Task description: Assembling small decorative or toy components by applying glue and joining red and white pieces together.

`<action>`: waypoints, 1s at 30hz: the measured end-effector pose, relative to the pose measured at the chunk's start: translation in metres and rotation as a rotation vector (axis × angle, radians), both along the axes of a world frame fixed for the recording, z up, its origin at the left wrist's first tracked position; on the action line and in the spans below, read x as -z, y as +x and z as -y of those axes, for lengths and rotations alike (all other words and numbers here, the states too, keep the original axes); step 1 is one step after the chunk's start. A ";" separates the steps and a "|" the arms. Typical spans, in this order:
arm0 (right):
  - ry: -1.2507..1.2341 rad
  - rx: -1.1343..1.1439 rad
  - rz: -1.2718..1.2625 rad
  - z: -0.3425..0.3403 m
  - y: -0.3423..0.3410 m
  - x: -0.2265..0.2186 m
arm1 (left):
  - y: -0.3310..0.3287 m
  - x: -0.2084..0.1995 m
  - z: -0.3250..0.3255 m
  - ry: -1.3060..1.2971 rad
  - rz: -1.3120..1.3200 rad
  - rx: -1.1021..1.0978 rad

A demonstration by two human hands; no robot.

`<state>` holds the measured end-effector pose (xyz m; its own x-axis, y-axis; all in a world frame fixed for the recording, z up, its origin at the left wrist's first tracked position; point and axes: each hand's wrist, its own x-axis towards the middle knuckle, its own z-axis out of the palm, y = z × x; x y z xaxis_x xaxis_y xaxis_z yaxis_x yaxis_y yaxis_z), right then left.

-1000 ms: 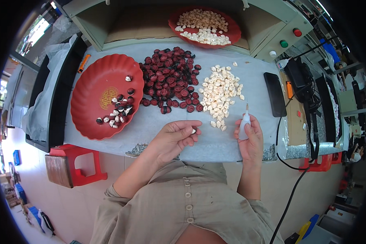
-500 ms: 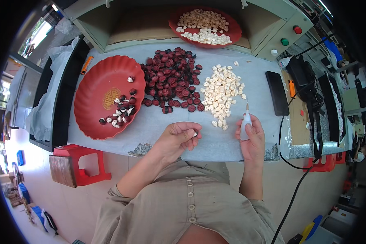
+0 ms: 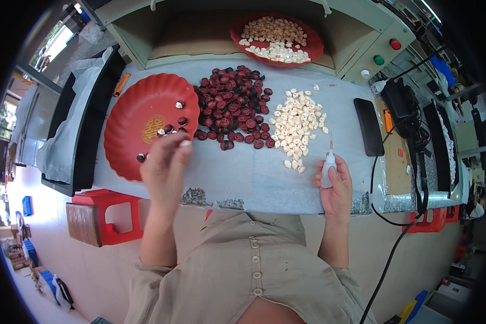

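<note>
My left hand (image 3: 166,164) hovers over the near right rim of a scalloped red plate (image 3: 128,116) with a gold emblem. Its fingers are blurred, so whether they hold anything cannot be made out. Small dark-red and white pieces lie in that plate, some hidden behind the hand. At the right, my right hand (image 3: 335,182) is closed round a small white squeeze bottle (image 3: 327,171), its thin needle tip pointing up. Between the hands and farther back are a heap of dark-red, shell-like pieces (image 3: 232,102) and a heap of cream-white pieces (image 3: 298,124).
A second red plate (image 3: 318,49) of white and tan pieces stands in an open cabinet (image 3: 183,32). A black paper-lined tray (image 3: 81,124) flanks the left. A black phone (image 3: 368,127), an orange cutter (image 3: 387,120) and cables (image 3: 373,178) lie right.
My left hand has moved left, from the table's middle to above the red plate; before, it pinched a small dark-and-white piece. The right hand with the bottle stays nearly still.
</note>
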<state>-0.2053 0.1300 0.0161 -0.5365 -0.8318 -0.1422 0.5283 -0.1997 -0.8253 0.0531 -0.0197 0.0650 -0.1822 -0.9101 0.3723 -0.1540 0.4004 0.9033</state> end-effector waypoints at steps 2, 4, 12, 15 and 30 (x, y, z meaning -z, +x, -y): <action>-0.002 -0.012 -0.003 0.003 -0.001 0.000 | 0.025 -0.006 0.024 -0.155 0.391 -0.214; -0.006 -0.038 -0.019 0.004 -0.002 0.001 | 0.041 -0.005 0.037 -0.133 0.726 -0.202; -0.005 -0.038 -0.029 0.004 -0.001 0.001 | 0.007 -0.001 0.016 -0.362 0.605 -0.142; -0.009 -0.044 -0.028 0.005 0.000 0.000 | -0.037 0.013 -0.010 -0.192 0.401 0.167; 0.024 0.029 -0.044 0.005 0.007 -0.002 | -0.081 0.043 -0.018 -0.089 0.366 0.342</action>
<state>-0.1982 0.1254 0.0181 -0.5669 -0.8123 -0.1373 0.4854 -0.1947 -0.8523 -0.0277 -0.0015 0.0216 -0.5971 -0.7432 0.3020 -0.3005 0.5563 0.7748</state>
